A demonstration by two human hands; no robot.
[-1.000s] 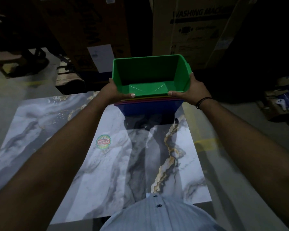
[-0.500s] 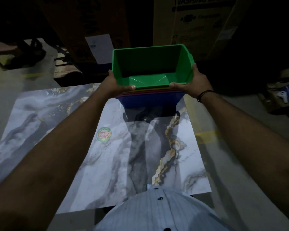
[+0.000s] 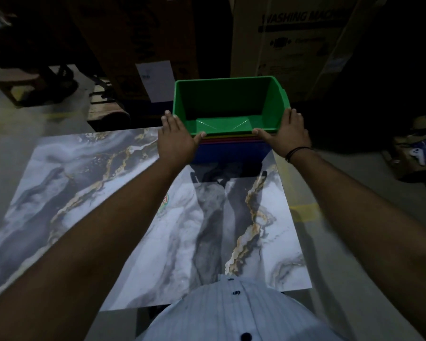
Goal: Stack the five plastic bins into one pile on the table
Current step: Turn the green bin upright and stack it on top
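A green bin point(image 3: 229, 104) sits on top of a nested pile at the far right of the marble table point(image 3: 108, 193). Thin yellow and red rims point(image 3: 231, 141) show under it, and a blue bin point(image 3: 231, 153) is at the bottom. My left hand point(image 3: 176, 139) lies along the pile's left side and my right hand point(image 3: 287, 132) along its right side. Both hands have straight, spread fingers, with the thumbs touching the green bin's front rim. How many bins are in the pile is partly hidden.
A tall cardboard washing-machine box point(image 3: 293, 45) and dark boxes with a paper label point(image 3: 156, 80) stand just behind the table. A wooden pallet point(image 3: 103, 112) lies at the back left. Clutter point(image 3: 416, 153) sits on the floor to the right.
My fingers have uncurled from the green bin's sides and now lie straight beside it. The pile rests on the table in about the same place.
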